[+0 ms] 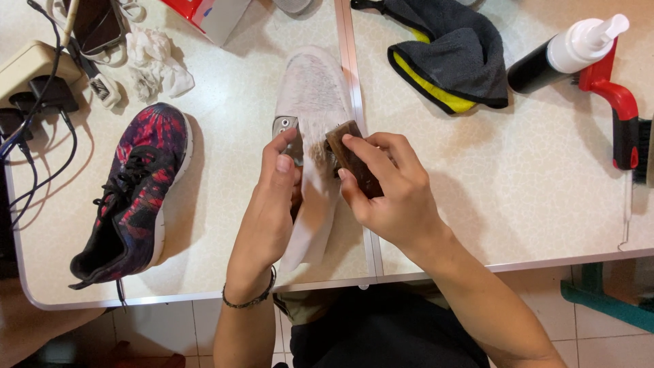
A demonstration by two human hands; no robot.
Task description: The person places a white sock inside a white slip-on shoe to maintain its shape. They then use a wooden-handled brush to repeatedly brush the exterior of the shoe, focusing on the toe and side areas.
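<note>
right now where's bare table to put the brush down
The widest bare patch is on the right tabletop, between the grey-yellow cloth, the red-handled brush and the right hand. A narrower strip lies between the dark sneaker and the left hand. The top-left corner is crowded with cables and crumpled tissue.

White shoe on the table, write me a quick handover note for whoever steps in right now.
Left hand steadies the white shoe at its side. Right hand presses a brown wooden brush onto the shoe's upper. The red and black sneaker lies to the left, untouched. Grey and yellow cloth, spray bottle and red-handled brush wait to the right. How far the brushing has got cannot be told.
</note>
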